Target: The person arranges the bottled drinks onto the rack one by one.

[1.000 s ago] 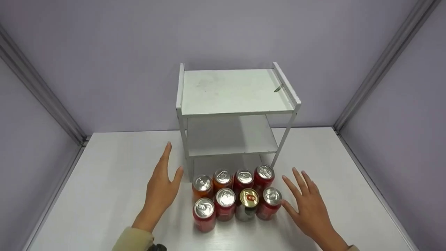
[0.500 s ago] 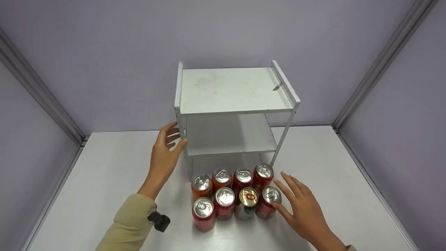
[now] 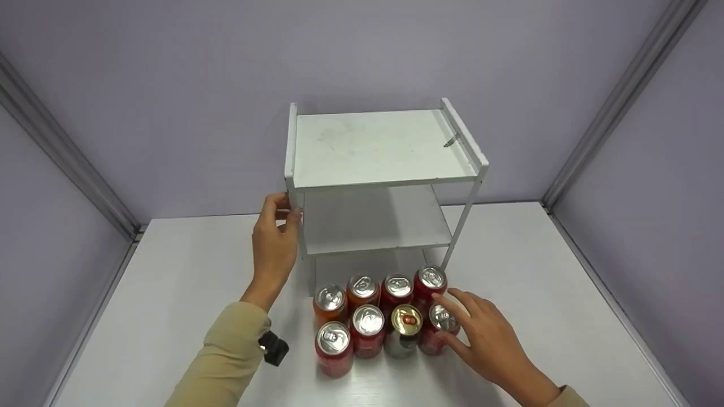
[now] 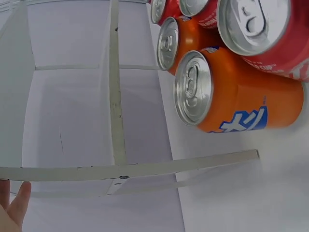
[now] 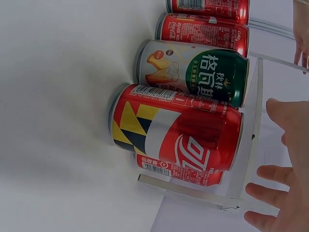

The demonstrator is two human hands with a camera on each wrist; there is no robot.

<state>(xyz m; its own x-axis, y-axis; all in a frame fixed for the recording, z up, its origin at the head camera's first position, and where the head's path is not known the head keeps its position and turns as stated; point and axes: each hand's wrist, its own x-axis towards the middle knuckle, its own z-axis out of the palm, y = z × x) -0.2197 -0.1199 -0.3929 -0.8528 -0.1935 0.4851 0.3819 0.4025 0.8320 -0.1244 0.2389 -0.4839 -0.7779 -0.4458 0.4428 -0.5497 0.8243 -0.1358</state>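
A white three-tier shelf rack point(image 3: 384, 150) stands against the back wall. My left hand point(image 3: 274, 246) grips its left front post point(image 4: 149, 169), with the fingers bent behind it and the thumb in front. Several drink cans stand upright in two rows before the rack. Over the right-hand red can point(image 3: 433, 342) of the front row, my right hand point(image 3: 491, 334) hovers with fingers spread. In the right wrist view, a gap shows between those fingers and that red-and-yellow can point(image 5: 169, 128). Beside it stands a green-and-white can point(image 3: 400, 346) with a gold lid.
Two orange cans point(image 4: 251, 96) are at the left of the back row, close to the rack's front. Another red can point(image 3: 334, 359) stands at the front left. The white tabletop point(image 3: 186, 294) extends to both sides, bounded by grey walls point(image 3: 639, 271).
My left hand has moved forward to the rack's left post and closed around it. My right hand has shifted left, over the front right red can. The cans stay in place.
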